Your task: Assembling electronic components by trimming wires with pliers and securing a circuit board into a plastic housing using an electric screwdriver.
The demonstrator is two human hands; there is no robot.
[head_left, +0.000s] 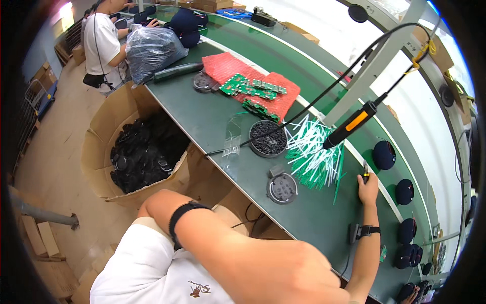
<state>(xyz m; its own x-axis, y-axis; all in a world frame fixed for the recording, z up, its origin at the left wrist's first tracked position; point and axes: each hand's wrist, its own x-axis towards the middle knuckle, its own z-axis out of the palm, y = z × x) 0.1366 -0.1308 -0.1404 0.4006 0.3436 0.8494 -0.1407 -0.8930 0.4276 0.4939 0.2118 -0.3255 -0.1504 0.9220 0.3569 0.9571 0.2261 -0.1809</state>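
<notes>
My right hand (368, 190) rests on the green table (212, 116) near its far edge, fingers closed around a small dark tool (365, 174) that sticks up from it. My left hand (276, 273) hovers close to the camera at the bottom, seen from the back, so its fingers are hidden. A black band circles the left forearm and a watch is on the right wrist. A round black housing (282, 187) lies left of my right hand. Beside it spreads a pile of green and white wires (314, 154).
A round tray of small black screws (268, 138), a hanging orange and black electric screwdriver (349, 126), green circuit boards (253, 87) on red bubble wrap. A cardboard box of black round parts (142, 152) stands at left. Dark domed caps (383, 154) ride the conveyor. Another person (104, 40) works far left.
</notes>
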